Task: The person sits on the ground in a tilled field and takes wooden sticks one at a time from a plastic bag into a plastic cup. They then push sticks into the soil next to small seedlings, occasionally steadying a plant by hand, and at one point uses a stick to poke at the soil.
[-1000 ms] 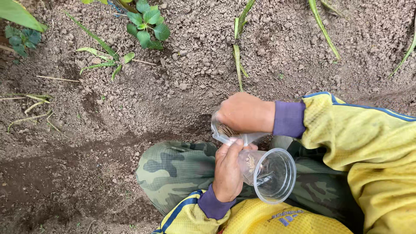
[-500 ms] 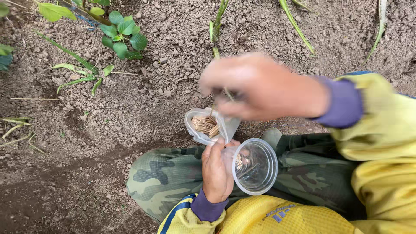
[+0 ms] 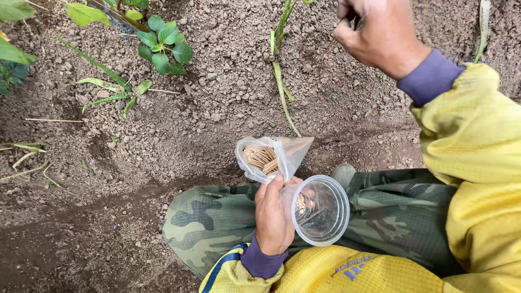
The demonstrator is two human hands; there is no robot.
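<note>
Clear plastic cup (image 3: 321, 210), one seed bag (image 3: 269, 157): left hand (image 3: 273, 216) holding both.

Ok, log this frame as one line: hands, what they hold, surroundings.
left hand: holds seed bag and clear plastic cup | right hand: raised over soil, fingers pinched, contents unclear | knee in camouflage trousers

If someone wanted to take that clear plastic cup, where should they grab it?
Probably around the clear plastic cup's round side wall, coming from its free right side. It lies tilted with its open rim facing up, and the left hand already clasps its left side along with the seed bag.
</note>
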